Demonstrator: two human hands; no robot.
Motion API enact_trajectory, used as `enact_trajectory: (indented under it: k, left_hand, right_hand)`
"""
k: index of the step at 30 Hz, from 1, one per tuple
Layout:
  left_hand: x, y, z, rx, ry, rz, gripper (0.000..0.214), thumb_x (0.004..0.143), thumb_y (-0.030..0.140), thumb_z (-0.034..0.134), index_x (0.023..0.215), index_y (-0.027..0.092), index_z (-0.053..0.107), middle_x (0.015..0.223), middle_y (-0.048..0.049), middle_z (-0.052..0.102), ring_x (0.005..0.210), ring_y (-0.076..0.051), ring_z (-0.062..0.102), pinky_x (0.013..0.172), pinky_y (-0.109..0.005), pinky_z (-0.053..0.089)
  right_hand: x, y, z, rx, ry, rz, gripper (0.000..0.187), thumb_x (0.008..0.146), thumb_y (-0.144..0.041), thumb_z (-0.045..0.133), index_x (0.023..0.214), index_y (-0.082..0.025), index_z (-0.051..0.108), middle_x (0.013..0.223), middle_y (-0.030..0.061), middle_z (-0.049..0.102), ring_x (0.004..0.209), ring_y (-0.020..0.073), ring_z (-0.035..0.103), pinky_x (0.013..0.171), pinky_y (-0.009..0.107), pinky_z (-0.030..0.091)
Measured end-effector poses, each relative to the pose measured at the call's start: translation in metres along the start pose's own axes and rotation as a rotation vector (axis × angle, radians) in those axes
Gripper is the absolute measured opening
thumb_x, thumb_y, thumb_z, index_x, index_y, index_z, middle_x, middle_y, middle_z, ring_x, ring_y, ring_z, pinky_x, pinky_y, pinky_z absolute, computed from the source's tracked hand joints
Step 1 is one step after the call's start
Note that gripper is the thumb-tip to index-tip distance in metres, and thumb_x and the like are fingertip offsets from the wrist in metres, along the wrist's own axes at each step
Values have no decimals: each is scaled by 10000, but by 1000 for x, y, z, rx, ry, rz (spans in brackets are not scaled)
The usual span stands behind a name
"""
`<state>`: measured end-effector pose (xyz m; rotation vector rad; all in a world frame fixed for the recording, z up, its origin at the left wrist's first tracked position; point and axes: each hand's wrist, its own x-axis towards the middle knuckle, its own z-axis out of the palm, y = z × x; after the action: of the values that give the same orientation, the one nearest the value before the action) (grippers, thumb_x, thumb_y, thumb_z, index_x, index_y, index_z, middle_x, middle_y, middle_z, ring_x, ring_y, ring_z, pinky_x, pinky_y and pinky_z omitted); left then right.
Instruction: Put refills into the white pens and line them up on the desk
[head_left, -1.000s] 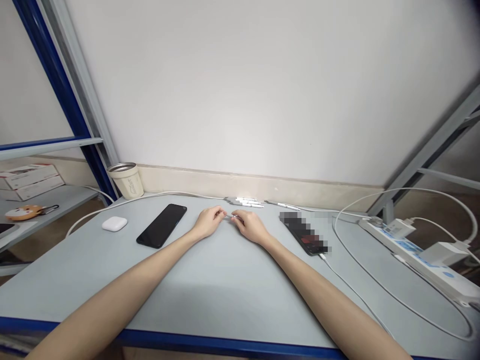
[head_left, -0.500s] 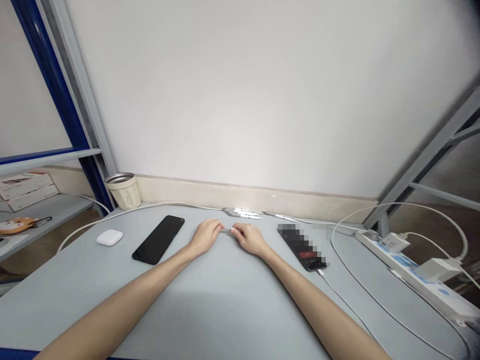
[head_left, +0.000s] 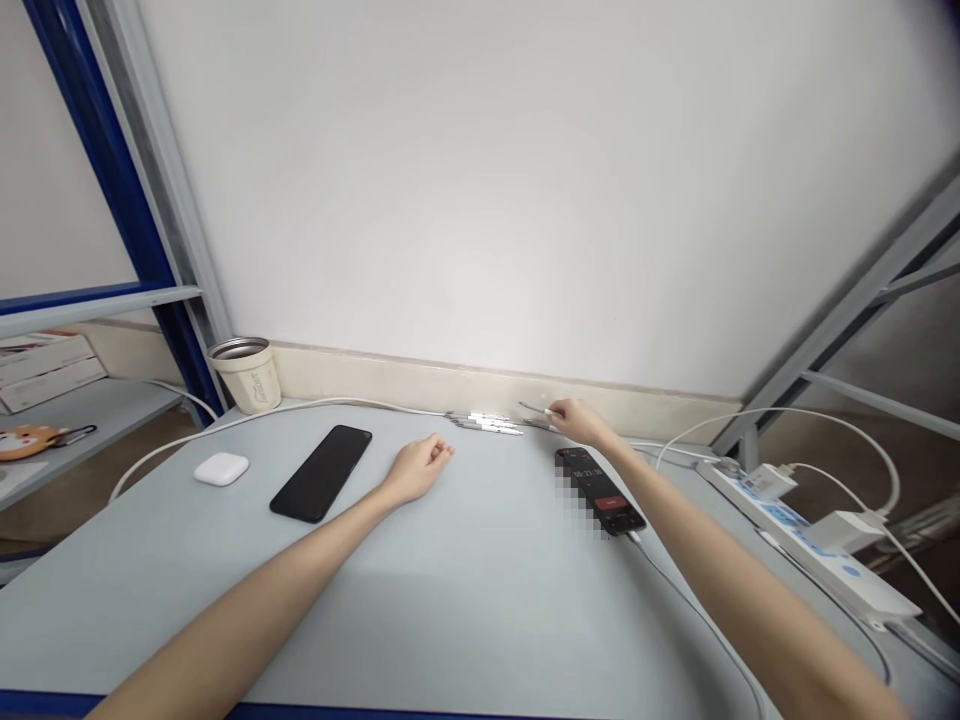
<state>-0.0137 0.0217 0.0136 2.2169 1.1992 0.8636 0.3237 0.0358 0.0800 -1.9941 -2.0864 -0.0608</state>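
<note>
My right hand reaches to the back right of the desk, its fingers closed on a slim silver-white pen whose tip points left. Just beneath that pen, part of another pen shows on the desk; the hand covers the rest. To its left, several silver-white pens lie side by side near the wall. My left hand rests on the desk in front of them, fingers curled in, with nothing visible in them.
A black phone and a white earbud case lie on the left, a cream cup behind them. On the right are a phone with a cable plugged in, and a power strip with chargers and looping cables.
My right hand has left my left hand and moved right and back to the lone pen, carrying a pen. My left hand stays in nearly the same place.
</note>
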Motion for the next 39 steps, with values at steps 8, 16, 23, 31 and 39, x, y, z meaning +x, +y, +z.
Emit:
enact_trajectory:
  k: [8, 16, 23, 31, 39]
  left_hand:
    - [-3, -1, 0, 2, -6, 32, 273, 896, 422, 379, 857, 216, 553, 703, 17, 611, 660, -144, 558, 605, -248, 366]
    - [-5, -3, 1, 14, -25, 57, 251, 897, 433, 387, 934, 235, 537, 627, 43, 608, 627, -153, 575, 599, -258, 358]
    - [-7, -5, 4, 58, -19, 61, 263, 903, 443, 386, 955, 236, 540, 629, 38, 615, 636, -162, 590, 589, -265, 367]
    - [-5, -5, 9, 141, 138, 43, 298, 849, 331, 498, 1114, 202, 457, 1128, -79, 569, 1028, -208, 563, 874, -320, 413]
    - [-5, -8, 12, 192, 113, 53, 251, 829, 282, 520, 1064, 202, 485, 1104, -73, 567, 1049, -219, 537, 899, -336, 415]
  right_hand:
    - [-5, 5, 10, -215, -76, 94, 191, 762, -218, 566, 855, -168, 724, 936, 118, 696, 855, 217, 610, 711, 262, 398]
    - [4, -82, 35, -159, -96, -108, 288, 804, -172, 534, 1052, -206, 676, 1058, 73, 662, 924, 175, 591, 783, 221, 405]
    - [7, -114, 60, -72, -82, -51, 181, 777, -251, 606, 922, -169, 676, 1023, 113, 643, 902, 217, 590, 721, 259, 398]
    - [-27, -129, 71, 246, 53, -83, 94, 870, -268, 450, 902, -198, 505, 885, 53, 608, 807, 176, 534, 731, 270, 381]
    - [-52, -140, 85, 702, 211, 52, 444, 903, -579, 178, 667, -232, 323, 555, -9, 381, 539, 151, 405, 534, 274, 378]
